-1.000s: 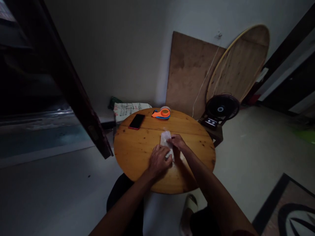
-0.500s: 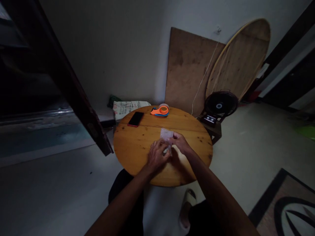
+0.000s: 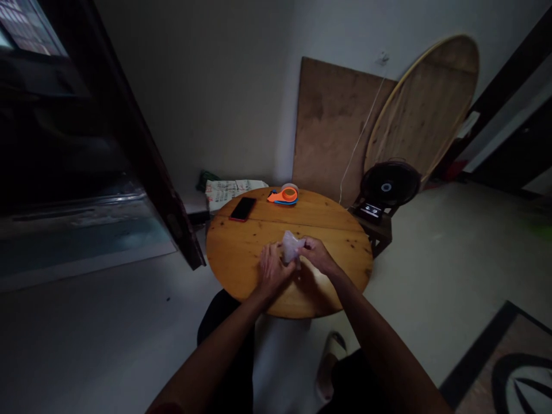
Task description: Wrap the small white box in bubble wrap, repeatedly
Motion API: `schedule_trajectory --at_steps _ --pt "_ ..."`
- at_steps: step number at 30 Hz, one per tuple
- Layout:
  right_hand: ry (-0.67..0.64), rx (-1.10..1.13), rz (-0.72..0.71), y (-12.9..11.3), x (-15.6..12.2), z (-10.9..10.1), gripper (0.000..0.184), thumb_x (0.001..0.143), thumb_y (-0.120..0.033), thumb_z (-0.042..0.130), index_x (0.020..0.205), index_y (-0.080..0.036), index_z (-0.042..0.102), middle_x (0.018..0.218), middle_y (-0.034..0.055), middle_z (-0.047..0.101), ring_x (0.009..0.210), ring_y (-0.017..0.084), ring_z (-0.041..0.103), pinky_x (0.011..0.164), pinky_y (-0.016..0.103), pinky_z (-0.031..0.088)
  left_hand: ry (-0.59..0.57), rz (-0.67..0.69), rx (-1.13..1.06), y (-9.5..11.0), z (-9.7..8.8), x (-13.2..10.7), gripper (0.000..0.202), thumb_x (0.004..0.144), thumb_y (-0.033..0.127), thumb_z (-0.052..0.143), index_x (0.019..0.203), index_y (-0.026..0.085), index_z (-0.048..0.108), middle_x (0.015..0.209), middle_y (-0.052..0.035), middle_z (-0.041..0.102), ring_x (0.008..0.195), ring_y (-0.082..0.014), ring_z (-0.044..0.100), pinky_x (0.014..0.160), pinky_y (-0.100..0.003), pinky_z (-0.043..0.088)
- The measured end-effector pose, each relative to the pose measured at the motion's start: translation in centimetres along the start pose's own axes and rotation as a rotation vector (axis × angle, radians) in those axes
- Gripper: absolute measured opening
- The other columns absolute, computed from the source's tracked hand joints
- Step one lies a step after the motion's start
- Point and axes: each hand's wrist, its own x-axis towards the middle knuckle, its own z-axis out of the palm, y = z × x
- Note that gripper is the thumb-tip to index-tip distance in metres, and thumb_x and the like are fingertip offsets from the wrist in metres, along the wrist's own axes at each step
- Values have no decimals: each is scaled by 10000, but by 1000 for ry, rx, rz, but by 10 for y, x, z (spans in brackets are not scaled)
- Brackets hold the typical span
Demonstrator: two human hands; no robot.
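Observation:
A crumpled piece of whitish, translucent bubble wrap is held up between my hands over the round wooden table. My right hand pinches its right edge between thumb and fingers. On the other side my left hand is curled round the lower left part, thumb toward the wrap. Whether something lies inside the wrap I cannot tell. Beyond my hands, near the table's far edge, sits an orange and blue tape dispenser with a roll of tape in it.
A dark phone with a red edge lies at the table's far left. A printed sack is behind it. To the right stands a black fan on a wooden stool. Boards lean against the wall.
The wrap has been folded up, its upper part now peaked instead of flat. My left fingers have shifted slightly off its middle to the left. The camera view has moved a little.

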Motion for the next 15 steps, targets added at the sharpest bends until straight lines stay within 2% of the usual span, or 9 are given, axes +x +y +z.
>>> schedule_trajectory --at_steps 3,7,9,12,15 --pt "9 -87 0 7 -5 1 185 661 -328 605 761 -175 578 720 -7 620 680 138 559 660 249 450 -20 -18 -91 -5 4 2 712 736 426 680 1329 181 371 1300 -152 497 1242 -297 470 1018 -435 409" --pt "12 -251 -75 9 -14 0 180 692 -272 576 825 -168 638 781 6 664 733 152 590 707 258 460 -126 -30 -198 -16 12 6 746 740 355 681 1383 174 349 1315 -152 521 1233 -285 493 1021 -430 416" --pt "9 -296 -137 9 -18 0 182 713 -248 560 847 -172 656 832 20 688 794 164 611 760 269 467 -150 3 -227 -22 15 7 654 731 303 682 1323 190 426 1263 -119 557 1190 -256 514 996 -399 430" --pt "1 -301 -186 9 -23 1 187 744 -238 546 876 -179 664 901 41 708 869 177 630 810 281 474 -172 62 -232 -26 16 8 376 749 285 664 1100 200 558 1088 -57 606 1054 -205 550 917 -343 452" --pt "-12 -326 -204 9 -27 0 198 763 -215 530 903 -189 669 948 47 715 911 178 639 839 288 474 -200 93 -224 -27 13 10 218 783 311 640 947 185 573 965 -40 590 941 -184 552 829 -307 453"
